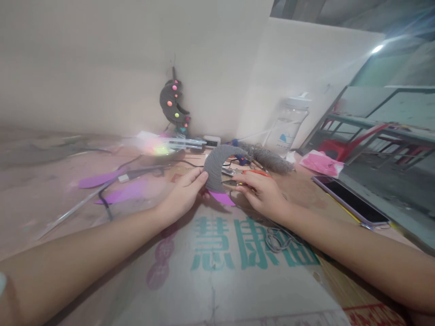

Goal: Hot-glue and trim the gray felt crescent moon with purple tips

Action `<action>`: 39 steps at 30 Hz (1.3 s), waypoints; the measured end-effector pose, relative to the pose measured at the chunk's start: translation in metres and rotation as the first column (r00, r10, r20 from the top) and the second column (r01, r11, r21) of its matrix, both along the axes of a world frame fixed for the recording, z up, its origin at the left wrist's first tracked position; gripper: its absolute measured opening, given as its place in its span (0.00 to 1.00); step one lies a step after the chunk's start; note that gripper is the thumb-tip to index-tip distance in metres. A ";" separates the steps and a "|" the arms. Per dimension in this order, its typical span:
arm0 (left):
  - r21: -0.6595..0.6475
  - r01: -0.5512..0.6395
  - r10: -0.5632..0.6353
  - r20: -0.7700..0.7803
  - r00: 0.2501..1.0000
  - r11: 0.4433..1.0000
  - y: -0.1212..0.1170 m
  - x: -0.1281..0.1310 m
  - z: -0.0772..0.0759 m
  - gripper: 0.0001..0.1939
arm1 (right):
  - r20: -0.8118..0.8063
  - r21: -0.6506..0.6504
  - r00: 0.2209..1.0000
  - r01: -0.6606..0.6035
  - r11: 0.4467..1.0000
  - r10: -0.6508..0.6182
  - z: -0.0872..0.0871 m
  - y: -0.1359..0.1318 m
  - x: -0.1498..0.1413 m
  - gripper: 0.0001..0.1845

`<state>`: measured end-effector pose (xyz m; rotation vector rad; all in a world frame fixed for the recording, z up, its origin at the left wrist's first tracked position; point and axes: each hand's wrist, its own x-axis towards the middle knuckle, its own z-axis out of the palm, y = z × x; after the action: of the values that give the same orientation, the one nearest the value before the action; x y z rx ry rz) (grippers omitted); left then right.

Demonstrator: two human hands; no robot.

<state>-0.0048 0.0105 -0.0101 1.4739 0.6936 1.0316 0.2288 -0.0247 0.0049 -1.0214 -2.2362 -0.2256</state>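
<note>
A crescent moon shape [216, 167] is wrapped in grey yarn, and its lower tip [222, 198] shows bare purple. My left hand [188, 190] grips the crescent by its left edge, thumb in front. Just right of the crescent, my right hand [261, 190] has its thumb and fingers pinched together; what lies between them is too small to make out. Loose grey yarn [280, 240] lies in loops beneath my right forearm. Behind my right fingers is a tool with an orange handle [256, 173].
A finished crescent with coloured balls [170, 104] stands against the wall. Behind my hands lies a grey yarn bundle [272, 158]. A water bottle [288, 122], pink packet [321, 164] and phone [350, 199] are at right. Purple pieces [98, 179] lie left; printed cardboard [217, 290] covers the front.
</note>
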 end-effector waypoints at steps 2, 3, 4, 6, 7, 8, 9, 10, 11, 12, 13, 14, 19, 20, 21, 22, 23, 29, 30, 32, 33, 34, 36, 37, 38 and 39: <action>0.006 -0.013 0.013 -0.007 1.000 1.000 -0.001 0.001 0.003 0.15 | -0.011 0.012 1.000 -0.012 1.000 0.012 0.000 0.000 0.000 0.11; 0.009 -0.019 0.020 -0.014 1.000 1.000 -0.002 0.001 0.005 0.15 | -0.013 0.017 1.000 -0.016 1.000 0.016 0.000 -0.001 0.000 0.12; 0.013 -0.026 0.026 -0.023 0.999 1.000 -0.003 0.001 0.006 0.15 | -0.013 0.019 1.000 -0.016 1.000 0.016 -0.001 -0.001 0.000 0.12; 0.023 -0.033 0.034 -0.040 0.999 0.999 -0.005 0.001 0.009 0.15 | -0.007 0.018 1.000 -0.013 1.000 0.013 -0.001 0.000 0.000 0.12; 0.028 -0.034 0.035 -0.046 0.998 0.999 -0.006 0.001 0.009 0.15 | -0.005 0.017 1.000 -0.011 1.000 0.011 -0.002 0.000 0.000 0.12; 0.031 -0.031 0.032 -0.046 0.998 0.999 -0.006 0.001 0.009 0.15 | -0.006 0.017 1.000 -0.008 1.000 0.008 -0.002 0.000 0.000 0.12; 0.034 -0.026 0.028 -0.042 0.999 0.999 -0.006 0.001 0.009 0.15 | -0.005 0.018 1.000 -0.004 1.000 0.004 -0.002 0.001 0.000 0.12; 0.034 -0.021 0.022 -0.038 0.999 0.999 -0.006 0.000 0.008 0.15 | -0.005 0.019 1.000 0.001 1.000 -0.001 -0.002 0.001 0.001 0.12; 0.032 -0.018 0.020 -0.034 0.999 0.999 -0.005 0.000 0.007 0.15 | -0.006 0.022 1.000 0.006 1.000 -0.005 -0.002 0.001 0.001 0.12; 0.028 -0.016 0.017 -0.032 0.999 0.999 -0.005 -0.001 0.006 0.15 | -0.005 0.023 1.000 0.008 1.000 -0.008 -0.002 0.001 0.001 0.12; 0.023 -0.015 0.016 -0.029 0.999 1.000 -0.005 -0.001 0.005 0.15 | -0.003 0.024 1.000 0.007 1.000 -0.007 -0.002 0.001 0.000 0.12; 0.017 -0.010 0.011 -0.027 1.000 1.000 -0.004 -0.001 0.005 0.15 | 0.000 0.025 1.000 0.004 1.000 -0.004 -0.002 0.001 0.000 0.12; -0.006 0.029 -0.029 0.000 1.000 1.000 -0.005 -0.002 0.004 0.15 | 0.015 0.012 1.000 -0.002 1.000 0.001 0.000 -0.001 -0.001 0.12; -0.010 0.031 -0.031 0.002 1.000 0.999 -0.005 -0.001 0.004 0.15 | 0.013 0.010 1.000 -0.003 1.000 0.003 0.000 -0.001 -0.001 0.12; -0.014 0.031 -0.031 0.004 1.000 0.999 -0.005 -0.001 0.004 0.15 | 0.009 0.009 1.000 -0.006 1.000 0.006 0.000 -0.001 -0.001 0.11; -0.017 0.031 -0.031 0.006 0.999 0.999 -0.005 -0.001 0.005 0.15 | 0.004 0.007 1.000 -0.010 1.000 0.010 0.000 -0.001 0.000 0.11; -0.019 0.033 -0.033 0.008 0.999 0.999 -0.005 -0.001 0.005 0.15 | 0.002 0.004 1.000 -0.015 1.000 0.015 0.000 -0.001 0.000 0.11; -0.022 0.037 -0.037 0.005 0.999 0.999 -0.003 -0.001 0.003 0.14 | -0.007 0.012 1.000 -0.019 1.000 0.019 0.000 0.000 0.000 0.11; -0.024 0.035 -0.035 0.002 0.999 0.999 -0.003 -0.002 0.003 0.14 | -0.006 0.011 1.000 -0.014 1.000 0.014 0.000 0.000 0.000 0.11; -0.028 0.031 -0.031 -0.004 1.000 0.999 -0.003 -0.002 0.003 0.14 | 0.003 0.006 1.000 -0.007 1.000 0.007 0.000 -0.001 0.000 0.11; -0.030 0.030 -0.031 -0.006 1.000 0.999 -0.003 -0.002 0.003 0.14 | 0.006 0.003 1.000 -0.005 1.000 0.005 0.000 -0.001 0.000 0.11; -0.030 0.030 -0.030 -0.006 1.000 0.999 -0.004 -0.002 0.004 0.14 | 0.009 0.003 1.000 -0.007 1.000 0.007 0.000 -0.001 0.000 0.11; -0.029 0.029 -0.029 -0.010 1.000 0.999 -0.004 -0.002 0.004 0.15 | 0.009 -0.002 1.000 -0.010 1.000 0.010 0.000 -0.001 0.000 0.11; -0.024 0.027 -0.027 -0.011 1.000 0.999 -0.003 -0.002 0.004 0.15 | 0.004 -0.007 1.000 -0.011 1.000 0.011 0.000 -0.001 0.000 0.12; -0.018 0.024 -0.025 -0.012 1.000 1.000 -0.003 -0.002 0.004 0.15 | -0.010 -0.014 1.000 -0.010 1.000 0.010 0.000 -0.001 0.000 0.12; -0.011 0.019 -0.019 -0.012 1.000 1.000 -0.003 -0.001 0.004 0.15 | -0.033 -0.021 0.999 -0.011 1.000 0.010 -0.001 -0.001 0.000 0.12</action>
<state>-0.0062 0.0077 -0.0065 1.4754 0.6917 1.0034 0.2289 -0.0253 0.0041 -1.0170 -2.2183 -0.1795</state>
